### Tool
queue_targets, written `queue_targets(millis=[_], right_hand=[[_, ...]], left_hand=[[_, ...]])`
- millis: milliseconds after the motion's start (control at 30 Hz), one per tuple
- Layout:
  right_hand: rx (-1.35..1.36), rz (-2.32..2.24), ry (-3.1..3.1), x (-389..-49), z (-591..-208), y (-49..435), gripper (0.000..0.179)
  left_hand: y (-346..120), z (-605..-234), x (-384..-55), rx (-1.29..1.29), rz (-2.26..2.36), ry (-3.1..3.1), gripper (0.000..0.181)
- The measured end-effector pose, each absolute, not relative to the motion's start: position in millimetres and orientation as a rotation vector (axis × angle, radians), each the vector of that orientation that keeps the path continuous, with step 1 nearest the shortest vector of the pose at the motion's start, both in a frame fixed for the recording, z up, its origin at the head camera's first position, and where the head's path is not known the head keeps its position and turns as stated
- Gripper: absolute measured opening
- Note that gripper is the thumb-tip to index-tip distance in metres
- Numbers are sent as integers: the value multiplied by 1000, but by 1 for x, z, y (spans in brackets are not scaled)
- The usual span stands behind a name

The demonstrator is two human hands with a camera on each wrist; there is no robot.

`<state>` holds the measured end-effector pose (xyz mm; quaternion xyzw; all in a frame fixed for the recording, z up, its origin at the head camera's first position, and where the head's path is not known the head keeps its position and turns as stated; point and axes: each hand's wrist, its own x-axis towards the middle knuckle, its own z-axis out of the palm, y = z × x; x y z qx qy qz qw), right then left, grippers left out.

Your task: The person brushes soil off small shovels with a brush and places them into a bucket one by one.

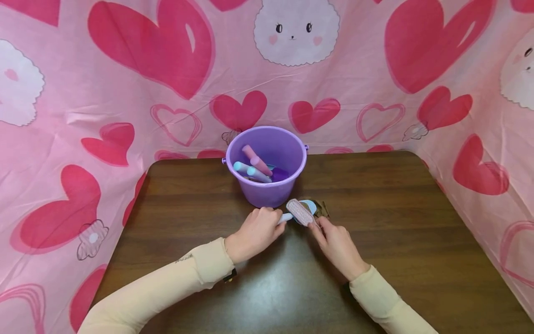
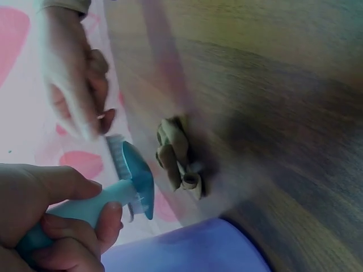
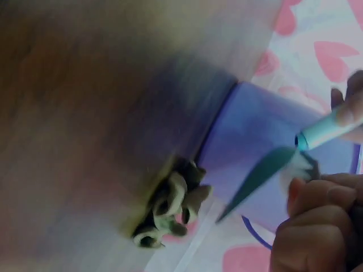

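Observation:
My left hand [image 1: 257,230] grips the pale blue handle of a small tool with a curved teal, scoop-like head [image 2: 140,178]. An oblong, pinkish-grey brush [image 1: 299,212] with a bristly-looking face is held in my right hand [image 1: 340,248]. Seen from above, it overlaps the tool's head; whether the two touch, I cannot tell. Both are held in front of the purple bucket [image 1: 267,194]. Just beyond the tool's head lies a crumpled olive-brown thing [image 3: 170,209], seemingly cloth, on the table. My fingers hide most of both handles.
Inside the bucket lean several pink [image 1: 259,164] and pale blue [image 1: 257,174] handles, with a purple piece among them. The dark wooden table [image 1: 400,222] extends around the bucket. Pink fabric [image 1: 350,79] with hearts surrounds its back and sides.

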<state>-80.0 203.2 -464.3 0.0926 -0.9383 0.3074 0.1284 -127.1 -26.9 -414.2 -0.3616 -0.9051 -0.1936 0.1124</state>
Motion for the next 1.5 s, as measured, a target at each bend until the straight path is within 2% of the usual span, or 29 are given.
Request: queue_targets(millis=[433, 700, 1133, 1500], right_hand=[[131, 876, -2742, -85, -466, 211, 19], [252, 897, -2739, -76, -462, 201, 15], [107, 918, -2770, -84, -466, 212, 20], [267, 927, -2712, -77, -466, 204, 15]], left_hand=[[-29, -413, -127, -1095, -589, -2625, 31], [-27, -412, -131, -1056, -570, -2665, 26], [-27, -410, -125, -1073, -586, -2649, 32], [-24, -408, -126, -1052, -555, -2703, 26]])
